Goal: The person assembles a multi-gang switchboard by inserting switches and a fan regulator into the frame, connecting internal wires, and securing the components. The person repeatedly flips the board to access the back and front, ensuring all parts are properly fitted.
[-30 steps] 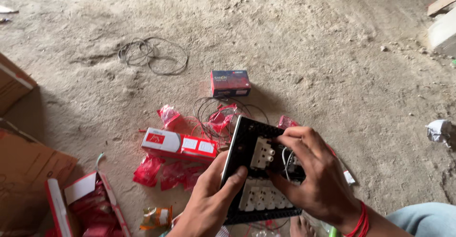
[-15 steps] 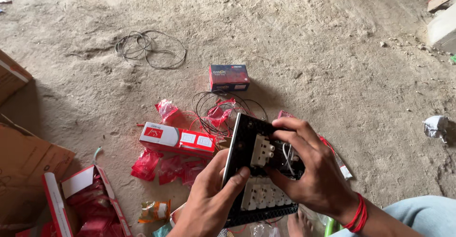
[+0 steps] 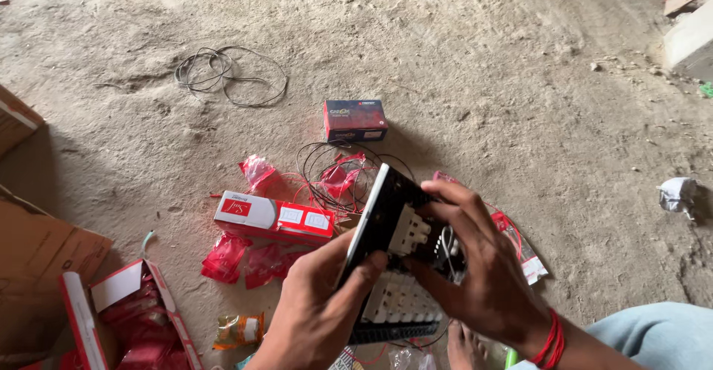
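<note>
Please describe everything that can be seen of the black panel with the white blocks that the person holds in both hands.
The black switch panel is a flat rectangular plate, apparently plastic, seen from its back. White switch blocks sit in rows on it, more near the lower edge, and thin wires run among them. It is held tilted above the dusty floor. The left hand grips its left edge from below; the right hand lies over its right side, fingers on the blocks.

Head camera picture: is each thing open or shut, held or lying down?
Black switch plate: held tilted, back side up.
Left hand: gripping plate's edge.
Right hand: fingers on the white switch modules.
Long red box: shut, lying flat.
Open red carton: flap open.
Wire coil: loose on ground.
</note>
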